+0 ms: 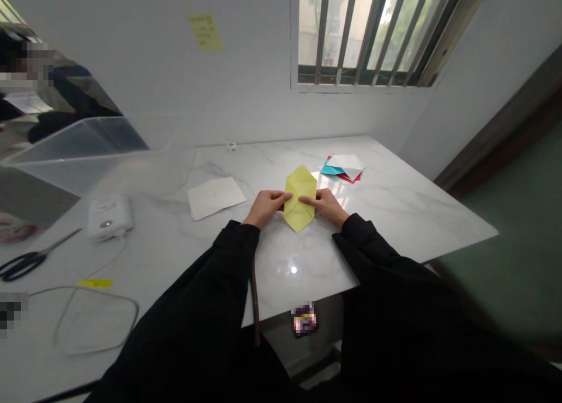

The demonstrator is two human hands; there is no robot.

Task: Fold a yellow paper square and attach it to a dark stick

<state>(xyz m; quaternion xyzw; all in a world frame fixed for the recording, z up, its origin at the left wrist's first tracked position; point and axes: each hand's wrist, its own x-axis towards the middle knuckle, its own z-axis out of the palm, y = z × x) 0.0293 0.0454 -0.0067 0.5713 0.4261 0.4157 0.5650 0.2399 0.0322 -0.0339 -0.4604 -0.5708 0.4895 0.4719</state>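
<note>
A yellow sheet of paper (300,183), folded to a six-sided shape with points at top and bottom, is held up over the marble-patterned table (290,251). My left hand (266,206) pinches its left edge, thumb on the near face. On the right edge, my right hand (329,206) grips it the same way, with its thumb lying across the front. Fingers behind the paper are hidden. Left of my hands lie white paper sheets (216,198). Beyond my right hand is a pile of folded papers (346,164) in white, blue and red.
On the left are a white power strip (109,217) with a cable, black scissors (26,265) and a yellow strip (96,283). A clear plastic bin (88,151) stands behind them. A person (65,93) is at the far left. The table's right corner (492,233) juts out.
</note>
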